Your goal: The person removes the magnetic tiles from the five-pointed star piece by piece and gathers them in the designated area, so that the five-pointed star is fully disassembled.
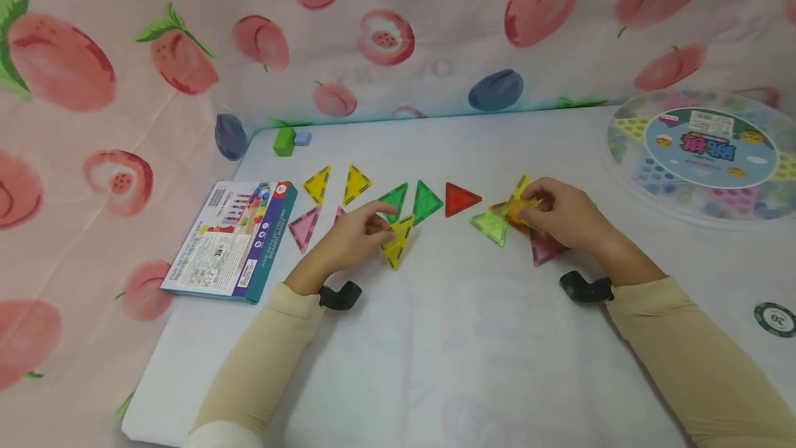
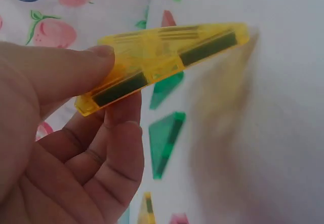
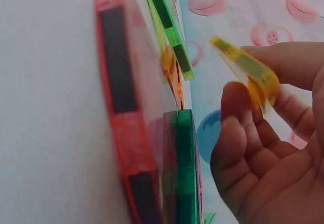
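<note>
My left hand (image 1: 351, 237) pinches a yellow triangular magnetic tile (image 1: 399, 244) between thumb and fingers; the left wrist view shows the tile (image 2: 167, 57) tilted, dark magnet strips along its edge. With my right hand (image 1: 572, 216) I pinch another yellow triangular tile (image 1: 517, 200), lifted in the right wrist view. Beneath and beside it lie a light green tile (image 1: 490, 228), a partly covered orange tile and a pinkish-red tile (image 1: 544, 249). Two green tiles (image 1: 427, 203) and a red tile (image 1: 461, 199) lie between the hands, one green partly behind the left fingers.
Two yellow tiles (image 1: 356, 184) and a pink tile (image 1: 305, 228) lie left, near a boxed set (image 1: 226, 240). Green and blue blocks (image 1: 285, 142) stand at the back. A round game board package (image 1: 709, 151) lies at the back right, a chip (image 1: 774, 319) at the right edge.
</note>
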{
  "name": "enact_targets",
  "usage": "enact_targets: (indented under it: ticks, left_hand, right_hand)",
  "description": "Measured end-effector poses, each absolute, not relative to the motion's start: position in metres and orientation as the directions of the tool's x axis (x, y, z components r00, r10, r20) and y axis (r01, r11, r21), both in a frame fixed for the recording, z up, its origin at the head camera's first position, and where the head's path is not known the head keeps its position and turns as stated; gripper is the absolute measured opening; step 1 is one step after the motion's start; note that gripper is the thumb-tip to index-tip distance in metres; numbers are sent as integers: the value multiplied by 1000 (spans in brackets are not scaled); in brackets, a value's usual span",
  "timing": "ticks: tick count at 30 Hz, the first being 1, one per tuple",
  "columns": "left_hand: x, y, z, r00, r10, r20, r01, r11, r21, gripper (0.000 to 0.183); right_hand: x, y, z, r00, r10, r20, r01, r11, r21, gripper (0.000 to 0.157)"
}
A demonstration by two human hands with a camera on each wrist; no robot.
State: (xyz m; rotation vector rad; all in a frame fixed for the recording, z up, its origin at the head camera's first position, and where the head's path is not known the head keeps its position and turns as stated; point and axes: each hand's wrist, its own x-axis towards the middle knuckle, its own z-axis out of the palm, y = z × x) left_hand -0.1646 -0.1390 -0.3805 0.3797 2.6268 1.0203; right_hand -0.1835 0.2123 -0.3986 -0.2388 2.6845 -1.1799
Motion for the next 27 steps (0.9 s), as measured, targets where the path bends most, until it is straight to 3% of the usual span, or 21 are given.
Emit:
enact_targets:
  ticks: [6,14,19,23,27]
  left_hand:
    - [-158,-153,-388,-928,315,-200,141,791,595,21]
    - [-149,-165,-389,-885,425,-191,298,832,468,45]
    - [-141,-166,-395,-868,466,-170,346,814,466,48]
    - [-138,-165,-396,-880,445,-169,324,820,472,48]
    - [-137,-165,-395,-879,449,-161,330,816,475,48]
  right_hand:
    - [-181,212,-393,-971,-211,-112,-61,671,-739,40]
    - [-176,204,-387,-965,-253,-70,-120,664,-738,48]
    - [-169,191,-385,-952,-302,-47,-176,667,-724,53]
    - [-158,172,-386,-920,-388,-50,-245,672,-698,53]
    - [-144,155,-383,-844,-531,-69,-325,609,-723,62]
